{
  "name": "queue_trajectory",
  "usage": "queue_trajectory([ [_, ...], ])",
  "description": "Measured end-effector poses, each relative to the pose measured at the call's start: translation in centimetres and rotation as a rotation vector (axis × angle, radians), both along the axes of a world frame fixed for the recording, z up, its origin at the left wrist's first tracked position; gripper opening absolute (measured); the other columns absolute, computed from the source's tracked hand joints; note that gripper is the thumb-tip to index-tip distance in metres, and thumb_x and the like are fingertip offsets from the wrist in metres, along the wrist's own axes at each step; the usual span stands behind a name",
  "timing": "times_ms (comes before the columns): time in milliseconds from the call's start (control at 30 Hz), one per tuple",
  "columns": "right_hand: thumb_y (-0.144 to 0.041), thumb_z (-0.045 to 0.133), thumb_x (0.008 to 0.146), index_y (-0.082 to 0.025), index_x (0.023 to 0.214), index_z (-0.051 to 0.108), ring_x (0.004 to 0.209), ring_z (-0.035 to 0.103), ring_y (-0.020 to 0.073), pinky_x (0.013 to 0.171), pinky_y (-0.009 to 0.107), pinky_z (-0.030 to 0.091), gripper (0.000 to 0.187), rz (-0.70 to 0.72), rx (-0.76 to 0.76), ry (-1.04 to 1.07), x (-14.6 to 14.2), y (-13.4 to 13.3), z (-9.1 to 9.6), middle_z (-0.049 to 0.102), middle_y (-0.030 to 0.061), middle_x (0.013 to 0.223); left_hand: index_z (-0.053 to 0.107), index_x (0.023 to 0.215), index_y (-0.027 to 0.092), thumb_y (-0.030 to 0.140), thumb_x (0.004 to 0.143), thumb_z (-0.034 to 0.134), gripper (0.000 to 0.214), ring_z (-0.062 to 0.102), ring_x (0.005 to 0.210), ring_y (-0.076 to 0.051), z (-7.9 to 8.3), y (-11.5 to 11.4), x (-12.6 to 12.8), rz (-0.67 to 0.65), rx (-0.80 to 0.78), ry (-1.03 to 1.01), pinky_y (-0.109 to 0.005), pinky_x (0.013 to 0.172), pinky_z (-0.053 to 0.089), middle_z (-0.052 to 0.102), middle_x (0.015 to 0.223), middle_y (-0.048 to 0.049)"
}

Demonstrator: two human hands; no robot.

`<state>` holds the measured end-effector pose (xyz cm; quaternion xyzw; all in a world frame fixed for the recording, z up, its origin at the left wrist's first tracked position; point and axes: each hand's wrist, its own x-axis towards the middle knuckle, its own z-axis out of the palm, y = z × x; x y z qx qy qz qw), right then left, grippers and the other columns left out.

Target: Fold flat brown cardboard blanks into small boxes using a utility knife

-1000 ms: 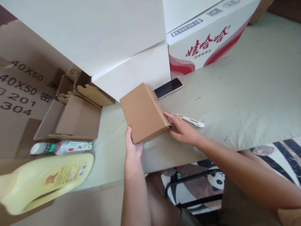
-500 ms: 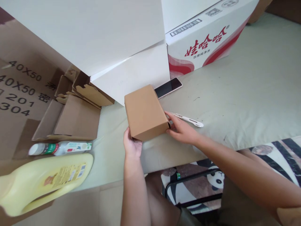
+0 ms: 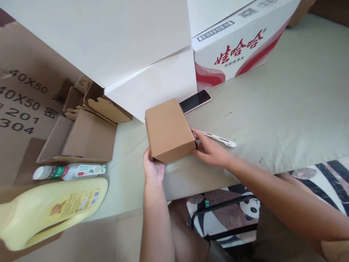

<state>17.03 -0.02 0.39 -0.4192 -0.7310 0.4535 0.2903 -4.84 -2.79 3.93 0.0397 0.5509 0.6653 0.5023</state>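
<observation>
A small brown cardboard box (image 3: 169, 127), its lid closed, is held between my two hands over the cloth-covered surface. My left hand (image 3: 153, 169) grips its near left corner, thumb on the side and the other fingers partly hidden beneath. At the near right corner, my right hand (image 3: 209, 147) holds the box with thumb and fingers around the edge. A white utility knife (image 3: 219, 139) lies just beyond my right hand. Behind the box rests a phone (image 3: 196, 101) with a dark screen, partly covered by the box.
Large white cartons (image 3: 152, 80) and a red-and-white carton (image 3: 231, 60) stand at the back. To the left are folded cardboard pieces (image 3: 88, 136), a clear bottle (image 3: 71, 171) on its side and a yellow jug (image 3: 60, 207). A panda-print cloth (image 3: 251, 209) shows below the near edge.
The box has shifted very slightly to the right. Both hands keep nearly the same hold on it.
</observation>
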Motion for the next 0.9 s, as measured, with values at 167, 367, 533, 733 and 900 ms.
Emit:
queue_trajectory([
  [167,-0.025,0.054,0.082,-0.018,0.153,0.019,0.088,0.066,0.0227,0.086,0.046,0.053,0.08,0.007,-0.016,-0.018,-0.04,-0.06,-0.01,0.053,0.0193,0.136,0.065,0.079,0.021,0.035,0.069,0.067,0.017,0.063,0.061,-0.016,0.02,0.07,0.01,0.011,0.001,0.003,-0.026,0.054,0.046,0.068,0.072,0.0007],
  [367,-0.025,0.054,0.082,-0.018,0.152,0.02,0.089,0.066,0.0235,0.086,0.047,0.053,0.079,0.002,0.011,-0.023,-0.13,-0.11,-0.14,0.054,0.0196,0.135,0.065,0.08,0.02,0.037,0.068,0.068,0.021,0.063,0.061,-0.017,-0.49,0.04,-0.24,-0.021,0.02,0.022,-0.027,0.055,0.046,0.068,0.071,-0.0002],
  [533,-0.026,0.054,0.081,-0.018,0.152,0.021,0.089,0.066,0.0246,0.086,0.047,0.053,0.078,-0.006,0.043,-0.046,-0.28,-0.15,-0.25,0.052,0.0204,0.138,0.065,0.079,0.021,0.036,0.068,0.069,0.019,0.063,0.063,-0.017,-0.54,0.03,-0.19,0.004,0.012,0.018,-0.027,0.056,0.046,0.068,0.072,0.0008],
  [733,-0.025,0.054,0.081,-0.016,0.151,0.022,0.094,0.066,0.0266,0.088,0.048,0.052,0.078,-0.011,0.059,-0.059,-0.42,-0.18,-0.33,0.052,0.0218,0.137,0.065,0.079,0.02,0.036,0.069,0.068,0.019,0.063,0.064,-0.016,-0.54,0.08,-0.07,0.01,0.029,0.004,-0.027,0.056,0.045,0.068,0.073,0.0007],
  [900,-0.026,0.053,0.081,-0.016,0.151,0.022,0.095,0.066,0.0266,0.088,0.048,0.052,0.077,-0.018,0.066,-0.052,-0.46,-0.19,-0.53,0.052,0.0215,0.137,0.065,0.08,0.02,0.037,0.069,0.068,0.02,0.064,0.065,-0.017,-0.79,0.01,-0.18,-0.019,0.044,0.024,-0.027,0.057,0.046,0.068,0.075,-0.0001],
])
